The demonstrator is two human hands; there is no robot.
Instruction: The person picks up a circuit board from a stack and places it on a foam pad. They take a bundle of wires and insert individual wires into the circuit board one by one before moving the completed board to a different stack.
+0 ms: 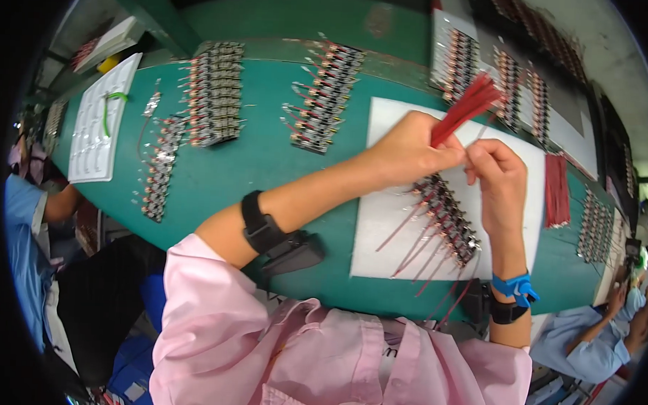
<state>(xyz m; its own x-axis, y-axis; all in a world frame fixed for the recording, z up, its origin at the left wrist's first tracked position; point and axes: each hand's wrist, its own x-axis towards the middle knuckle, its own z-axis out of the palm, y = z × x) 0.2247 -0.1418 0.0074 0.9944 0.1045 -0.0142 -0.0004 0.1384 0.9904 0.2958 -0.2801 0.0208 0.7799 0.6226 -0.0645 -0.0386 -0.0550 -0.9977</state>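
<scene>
My left hand (420, 150) is closed round a bundle of red wires (470, 104), whose ends fan out up and to the right. Close beside it, my right hand (501, 169) pinches at the fingertips, where a thin reddish wire seems to run; its end is hidden by the fingers. Both hands are above a white foam sheet (380, 233). On that sheet, below the hands, lies a slanting strip of small circuit boards (448, 221). Several red wires trail from the strip toward me, some past the sheet's front edge.
More board strips (217, 95) lie on the green table (261, 164), at left, centre and far right. Another red wire bundle (557, 191) rests right of the foam. A white tray (98, 127) stands at far left. People in blue sit at both sides.
</scene>
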